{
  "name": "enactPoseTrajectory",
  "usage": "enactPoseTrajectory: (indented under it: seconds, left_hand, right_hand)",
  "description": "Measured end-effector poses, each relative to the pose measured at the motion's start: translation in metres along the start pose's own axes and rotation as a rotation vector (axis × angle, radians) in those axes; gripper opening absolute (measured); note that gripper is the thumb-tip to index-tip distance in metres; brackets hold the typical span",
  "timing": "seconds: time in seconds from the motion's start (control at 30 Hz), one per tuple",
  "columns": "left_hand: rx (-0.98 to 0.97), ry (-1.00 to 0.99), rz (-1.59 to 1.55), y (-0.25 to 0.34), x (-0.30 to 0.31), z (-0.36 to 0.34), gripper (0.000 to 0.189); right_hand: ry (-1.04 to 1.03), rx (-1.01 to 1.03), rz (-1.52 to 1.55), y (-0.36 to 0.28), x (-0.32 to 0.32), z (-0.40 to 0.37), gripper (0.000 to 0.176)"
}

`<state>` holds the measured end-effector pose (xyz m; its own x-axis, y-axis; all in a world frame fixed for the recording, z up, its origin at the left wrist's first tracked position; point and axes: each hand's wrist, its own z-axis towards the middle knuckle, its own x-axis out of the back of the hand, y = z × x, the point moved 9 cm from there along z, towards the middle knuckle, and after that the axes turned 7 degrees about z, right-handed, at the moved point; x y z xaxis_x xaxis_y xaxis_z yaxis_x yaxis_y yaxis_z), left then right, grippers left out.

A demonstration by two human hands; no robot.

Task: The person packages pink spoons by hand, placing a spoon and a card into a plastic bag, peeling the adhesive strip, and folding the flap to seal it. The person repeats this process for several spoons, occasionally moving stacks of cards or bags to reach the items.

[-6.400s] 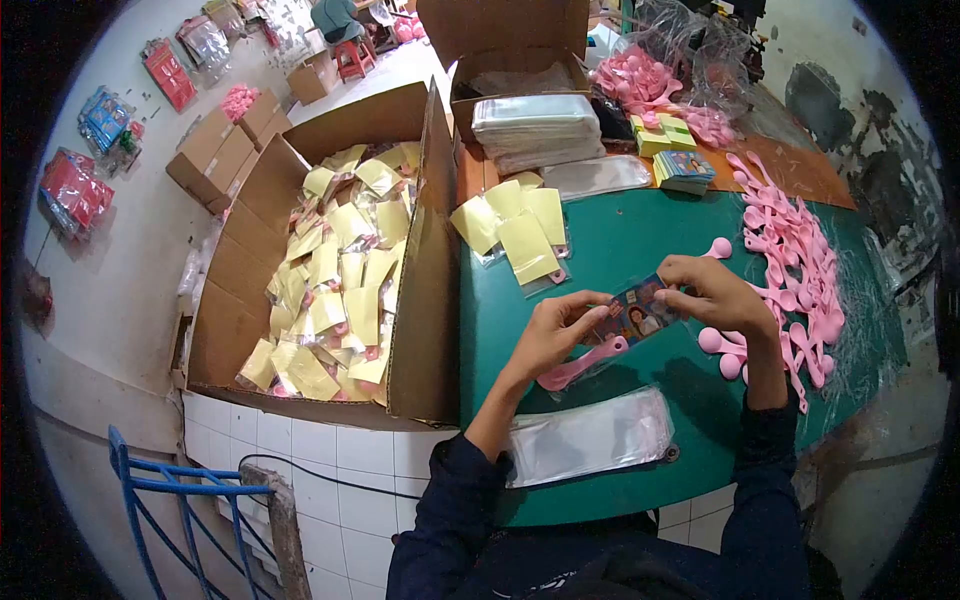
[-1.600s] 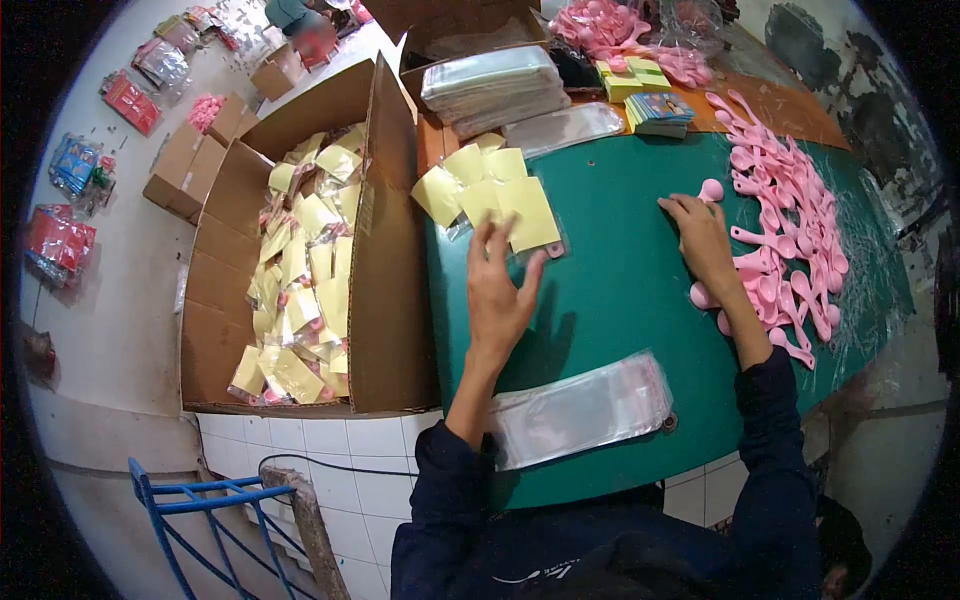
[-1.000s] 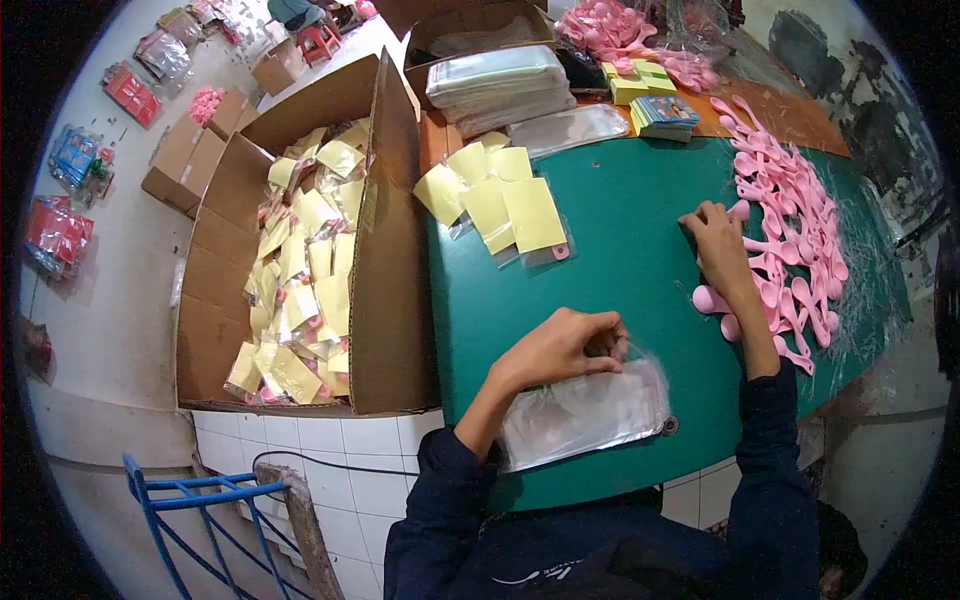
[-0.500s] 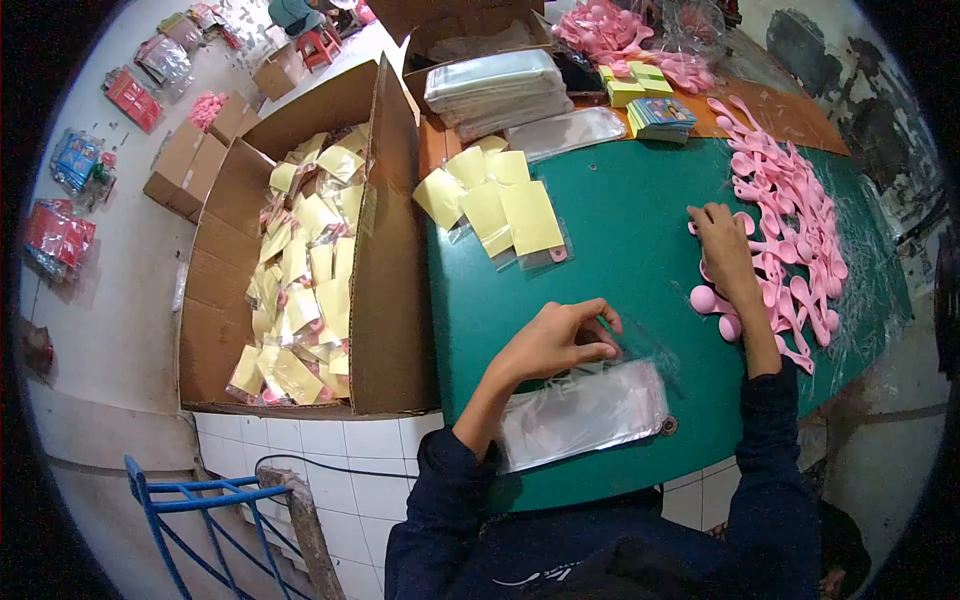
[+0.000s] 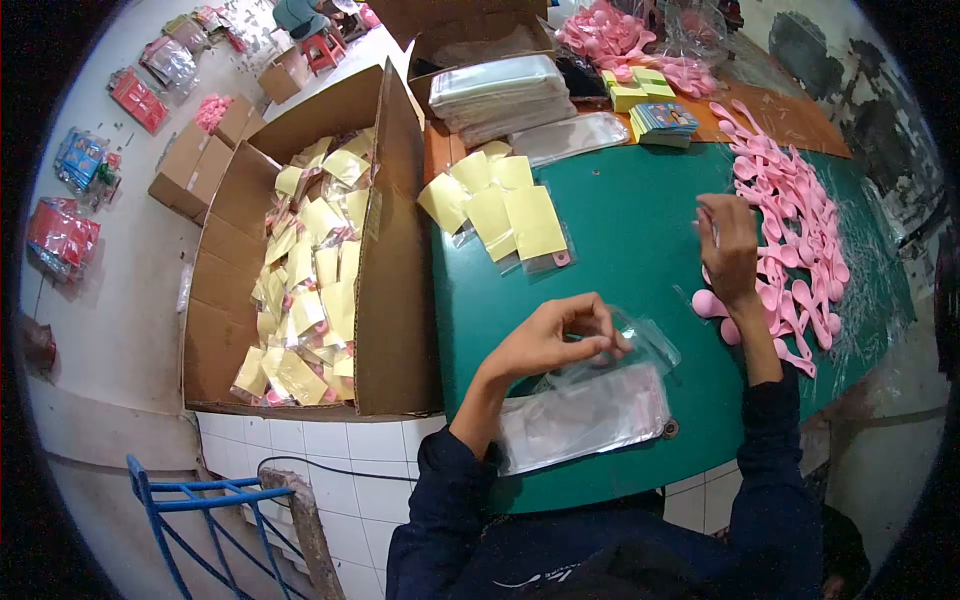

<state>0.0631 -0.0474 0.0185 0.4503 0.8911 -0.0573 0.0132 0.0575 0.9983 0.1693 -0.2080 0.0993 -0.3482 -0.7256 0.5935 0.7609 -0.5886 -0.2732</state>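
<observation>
My left hand (image 5: 560,335) is closed in a pinch on a clear plastic bag (image 5: 640,345), held above a stack of flat clear bags (image 5: 590,420) at the table's near edge. To the right, my right hand (image 5: 730,250) is raised beside a pile of pink plastic spoons (image 5: 790,220). Its fingers are curled closed on what looks like a pink spoon, mostly hidden by the hand. Several filled bags with pale yellow cards (image 5: 535,220) lie overlapping on the left of the green table (image 5: 620,240).
A large cardboard box (image 5: 400,300) full of bagged yellow cards stands against the table's left side. At the back are stacked clear bags (image 5: 500,90), printed cards (image 5: 664,122) and more pink spoons (image 5: 605,35). A blue metal frame (image 5: 190,488) stands lower left.
My right hand has lifted slightly from the spoon pile and its fingers have curled inward. The bag in my left hand has spread out more to the right.
</observation>
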Motion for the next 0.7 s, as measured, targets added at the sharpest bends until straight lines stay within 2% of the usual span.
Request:
enactPoseTrajectory:
  seconds: [0.03, 0.13, 0.17, 0.27, 0.4, 0.6, 0.7]
  left_hand:
    - [0.055, 0.01, -0.085, -0.002, 0.002, -0.001, 0.018]
    - [0.132, 0.182, -0.139, -0.015, 0.019, 0.001, 0.017]
    - [0.168, 0.227, -0.161, -0.019, 0.023, 0.0, 0.018]
    - [0.222, 0.264, -0.098, -0.026, 0.029, 0.0, 0.02]
    - [0.212, 0.32, -0.146, -0.029, 0.033, -0.001, 0.024]
    - [0.199, 0.359, -0.117, -0.029, 0.039, -0.001, 0.029]
    - [0.198, 0.361, -0.111, -0.028, 0.038, -0.001, 0.031]
  right_hand:
    - [0.13, -0.006, 0.127, -0.008, 0.012, 0.001, 0.014]
    - [0.223, -0.378, 0.61, 0.004, 0.007, -0.011, 0.012]
    - [0.191, -0.513, 0.742, 0.006, -0.001, -0.016, 0.014]
    - [0.074, -0.605, 0.84, 0.004, -0.019, -0.025, 0.014]
    - [0.033, -0.589, 0.823, -0.007, -0.022, -0.026, 0.014]
    - [0.124, -0.561, 0.936, -0.011, -0.017, -0.024, 0.015]
    - [0.049, -0.541, 0.912, -0.015, -0.023, -0.026, 0.016]
